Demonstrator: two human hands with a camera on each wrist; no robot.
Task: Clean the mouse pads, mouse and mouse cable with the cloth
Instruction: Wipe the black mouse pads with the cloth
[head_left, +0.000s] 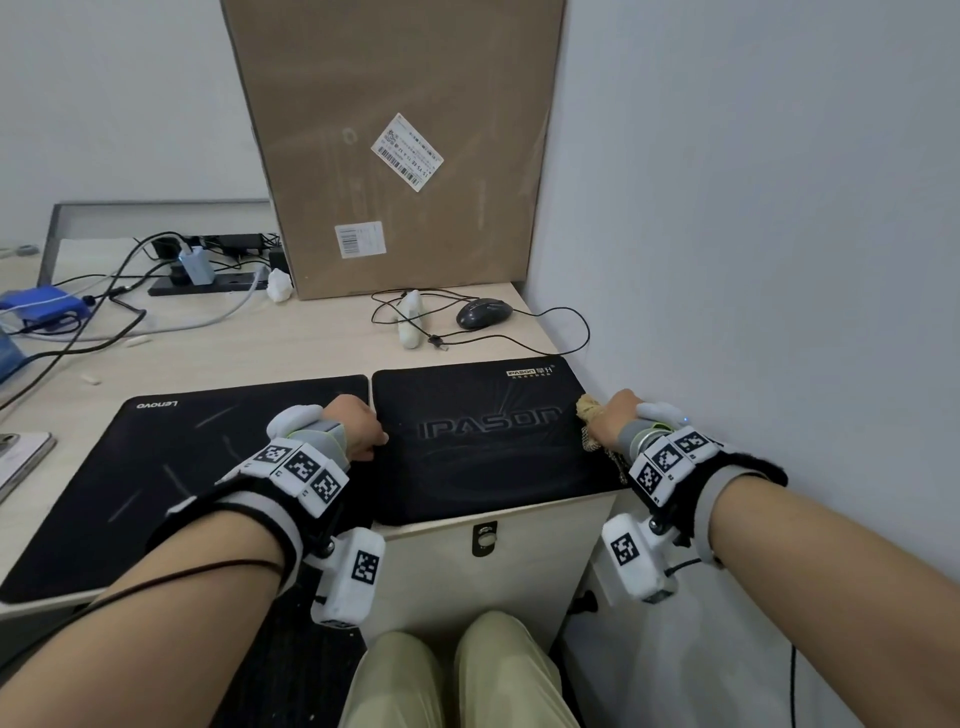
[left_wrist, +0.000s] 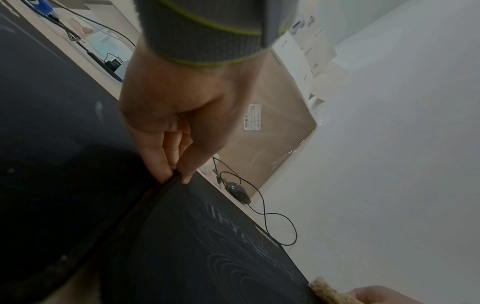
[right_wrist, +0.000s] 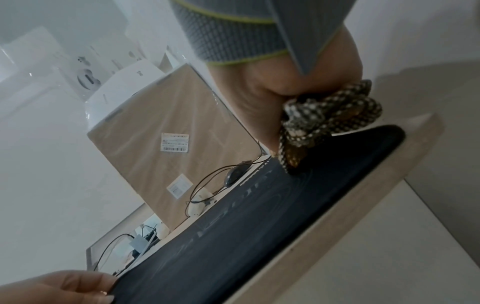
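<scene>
1. Left hand (head_left: 358, 426) pinches the left edge of the right mouse pad (head_left: 483, 441), thumb and fingers (left_wrist: 155, 162) closed on the rim; the edge is lifted slightly in the left wrist view.
2. Right hand (head_left: 613, 421) grips a bunched checkered cloth (head_left: 592, 423), fingers curled round it, at the pad's right edge; cloth touches the pad surface in the right wrist view.
3. Right pad sits at the desk's (head_left: 234, 353) right end, beside the wall.
4. Left mouse pad (head_left: 171, 467) lies flat just beside it, edges nearly touching.
5. Black mouse (head_left: 483, 313) behind the right pad, well apart from both hands.
6. Mouse cable (head_left: 566, 338) loops loose on the desk near the mouse.
7. Cardboard box (head_left: 395, 145) stands behind the mouse.
</scene>
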